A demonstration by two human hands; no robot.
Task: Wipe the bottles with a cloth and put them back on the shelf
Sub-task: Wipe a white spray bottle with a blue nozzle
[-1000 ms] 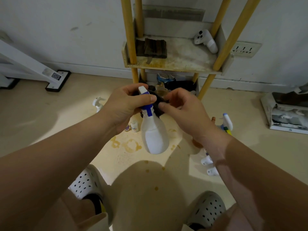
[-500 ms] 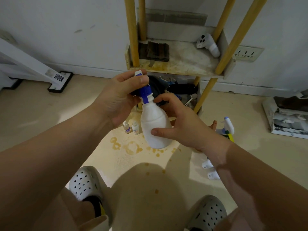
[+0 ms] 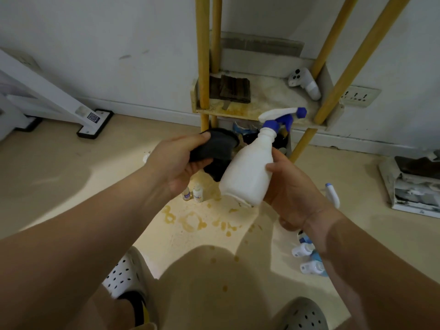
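Note:
A white spray bottle with a blue-and-white trigger head is tilted to the right in front of the shelf. My right hand grips its body from the right and underneath. My left hand holds a dark cloth just left of the bottle's shoulder. The cloth is close to the bottle; contact is unclear. Two small white bottles stand on the floor below my left hand. More bottles lie on the floor behind my right wrist.
The stained shelf board carries a dark folded cloth and a white controller between yellow poles. A white stand base is at left, a box at right. Yellow stains mark the floor.
My left hand let go of the spray head and now holds the cloth. My right hand took the bottle's body and tilted it to the right, head toward the shelf.

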